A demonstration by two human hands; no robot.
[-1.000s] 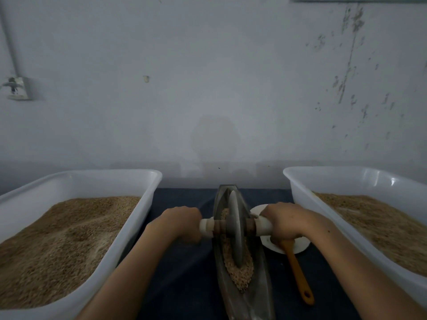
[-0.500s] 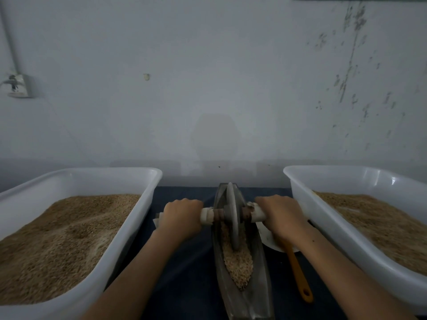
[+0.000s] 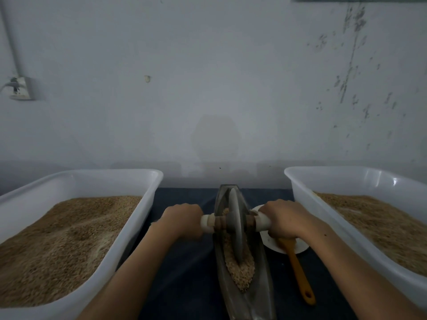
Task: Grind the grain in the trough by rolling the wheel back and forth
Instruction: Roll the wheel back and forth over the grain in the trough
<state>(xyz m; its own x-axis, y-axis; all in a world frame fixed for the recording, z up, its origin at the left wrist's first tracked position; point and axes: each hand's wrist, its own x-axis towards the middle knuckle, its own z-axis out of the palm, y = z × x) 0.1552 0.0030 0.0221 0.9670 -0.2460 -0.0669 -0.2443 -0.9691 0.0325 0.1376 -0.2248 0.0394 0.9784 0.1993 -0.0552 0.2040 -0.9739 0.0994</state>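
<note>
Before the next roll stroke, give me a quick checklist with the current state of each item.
1. Left hand grips its end of the axle: ok.
2. Right hand grips the other end: ok.
3. Wheel upright inside the trough: ok.
4. Grain lies in the wheel's path, near end: ok.
5. Orange spatula clear of the trough, beside it on the right: ok.
6. Trough steady on the table: cannot tell.
</note>
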